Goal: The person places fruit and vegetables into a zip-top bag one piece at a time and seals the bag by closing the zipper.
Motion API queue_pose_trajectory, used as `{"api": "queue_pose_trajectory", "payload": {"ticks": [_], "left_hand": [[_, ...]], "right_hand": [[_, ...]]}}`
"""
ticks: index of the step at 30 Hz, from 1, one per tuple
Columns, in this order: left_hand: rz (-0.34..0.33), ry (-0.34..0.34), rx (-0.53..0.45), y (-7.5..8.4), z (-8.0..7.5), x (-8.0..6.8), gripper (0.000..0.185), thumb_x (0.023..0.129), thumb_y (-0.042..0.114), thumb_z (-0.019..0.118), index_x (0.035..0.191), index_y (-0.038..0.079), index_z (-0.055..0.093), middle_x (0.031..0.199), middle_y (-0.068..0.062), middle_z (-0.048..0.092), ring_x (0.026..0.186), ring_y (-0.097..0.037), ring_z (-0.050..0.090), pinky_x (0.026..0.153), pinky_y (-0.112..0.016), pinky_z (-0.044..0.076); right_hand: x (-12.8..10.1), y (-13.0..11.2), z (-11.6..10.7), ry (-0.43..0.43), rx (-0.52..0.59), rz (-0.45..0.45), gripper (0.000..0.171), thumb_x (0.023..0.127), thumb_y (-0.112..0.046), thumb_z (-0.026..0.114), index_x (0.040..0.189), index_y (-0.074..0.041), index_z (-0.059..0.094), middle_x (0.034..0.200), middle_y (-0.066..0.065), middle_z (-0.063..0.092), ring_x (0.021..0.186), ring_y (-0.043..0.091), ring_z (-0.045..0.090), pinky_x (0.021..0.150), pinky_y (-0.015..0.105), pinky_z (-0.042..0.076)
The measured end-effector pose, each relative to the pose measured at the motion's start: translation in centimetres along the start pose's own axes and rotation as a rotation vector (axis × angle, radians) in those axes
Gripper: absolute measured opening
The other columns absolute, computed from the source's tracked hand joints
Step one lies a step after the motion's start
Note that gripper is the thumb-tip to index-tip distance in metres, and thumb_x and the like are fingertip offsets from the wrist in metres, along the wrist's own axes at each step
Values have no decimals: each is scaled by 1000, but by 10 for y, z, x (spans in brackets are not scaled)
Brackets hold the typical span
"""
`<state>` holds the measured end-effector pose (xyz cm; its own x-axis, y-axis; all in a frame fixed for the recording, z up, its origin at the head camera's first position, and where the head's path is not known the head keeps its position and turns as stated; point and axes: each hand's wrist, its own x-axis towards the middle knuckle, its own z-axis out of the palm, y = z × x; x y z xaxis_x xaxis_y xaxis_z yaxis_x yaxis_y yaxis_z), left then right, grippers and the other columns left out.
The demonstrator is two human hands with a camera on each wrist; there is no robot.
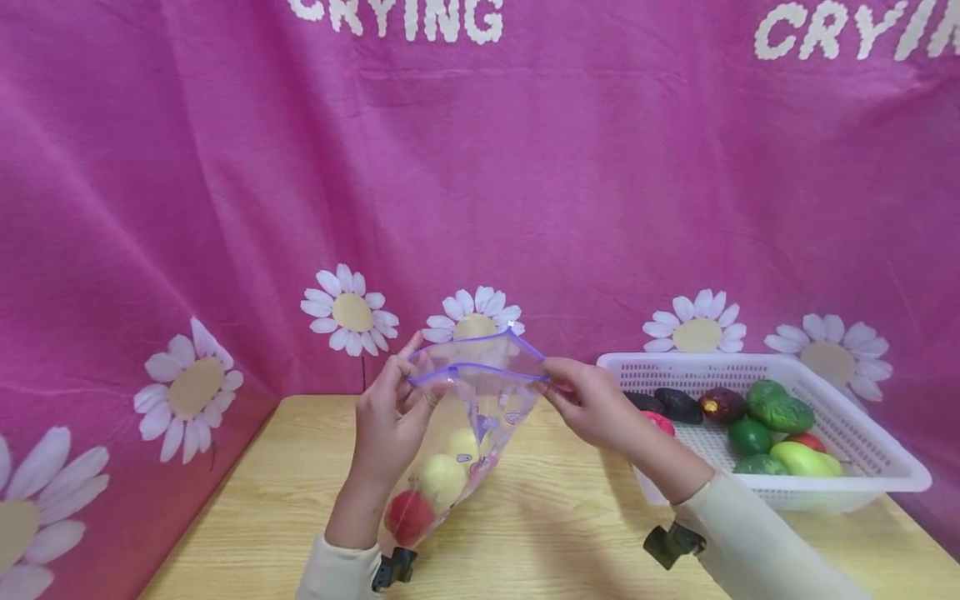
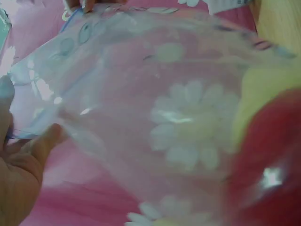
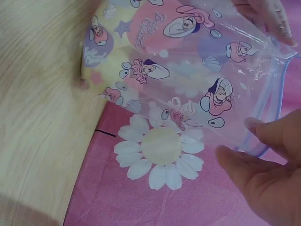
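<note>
bag (image 1: 468,417) held upright, mouth up, tilted

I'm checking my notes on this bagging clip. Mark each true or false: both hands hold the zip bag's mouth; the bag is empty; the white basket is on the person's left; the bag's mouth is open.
1. Left hand and right hand both pinch the mouth of the zip bag: true.
2. The bag is empty: false; a red fruit and yellowish fruits lie inside.
3. The white basket is on the left: false; it sits on the right.
4. The mouth is open: true.
</note>
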<state>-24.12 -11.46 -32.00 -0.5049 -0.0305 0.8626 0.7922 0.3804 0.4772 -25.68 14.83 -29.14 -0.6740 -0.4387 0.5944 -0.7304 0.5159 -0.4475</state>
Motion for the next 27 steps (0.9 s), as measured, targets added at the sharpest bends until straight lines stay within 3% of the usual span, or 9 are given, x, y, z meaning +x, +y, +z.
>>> {"api": "queue_pose_trajectory", "payload": {"ticks": [4,7,11,14,16,18,20,22,27], "left_hand": [[-76,-33,171,18,-8,3,33,96,15,71,71,9,50,130,-13,68,54,-4,39,51,-15,38],[-185,-112,261,38,-14,3,32,100,16,63,68,11,58,131,-14,68,55,-4,47,52,-22,44],[-333,-298,302,63,-16,1,25,95,4,53,100,4,77,150,-15,52,48,0,40,44,-19,37],[-379,-434,272,72,-12,-1,44,93,-1,45,132,-5,64,159,-17,39,62,-10,55,47,-22,37],[-376,-474,243,72,-8,-3,49,93,-2,44,140,-9,54,161,-19,34,98,-20,66,57,-26,46],[-381,-474,211,68,-3,-4,52,92,-2,44,143,-12,48,162,-18,31,100,-22,64,61,-28,47],[-380,-431,168,61,1,-5,56,91,-4,45,146,-12,43,165,-15,27,76,-11,61,59,-25,46],[-362,-372,134,51,6,-5,60,89,-7,47,149,-11,40,167,-12,22,56,-5,36,52,-21,39],[-266,-241,23,20,17,-7,67,88,-13,47,153,-9,32,170,-4,12,66,-8,45,45,-19,34]], "right_hand": [[-6,-3,-1,-77,53,29,11,95,2,63,103,2,70,102,12,74,98,30,73,73,30,61],[-10,-8,-2,-127,109,80,19,94,-5,64,110,3,71,108,14,73,91,24,73,65,26,59],[-10,-22,-1,-167,199,208,32,98,-23,65,113,5,72,107,15,71,82,17,71,61,27,60],[-7,-31,2,-151,187,295,37,97,-30,67,110,4,73,99,13,72,73,13,70,59,28,59],[-7,-33,3,-152,180,338,34,92,-20,70,113,7,71,101,16,70,77,18,71,57,29,59],[-8,-33,4,-169,185,360,42,84,-7,72,122,10,66,114,21,67,88,26,72,55,29,59],[-9,-30,5,-196,240,382,54,77,4,68,130,14,58,133,28,56,107,40,67,56,30,60],[-10,-27,7,-208,302,413,63,75,10,64,136,16,52,144,30,46,121,49,58,59,32,61],[-9,-14,21,-179,323,392,70,75,13,60,143,17,43,153,32,35,129,53,50,67,32,62]]}}
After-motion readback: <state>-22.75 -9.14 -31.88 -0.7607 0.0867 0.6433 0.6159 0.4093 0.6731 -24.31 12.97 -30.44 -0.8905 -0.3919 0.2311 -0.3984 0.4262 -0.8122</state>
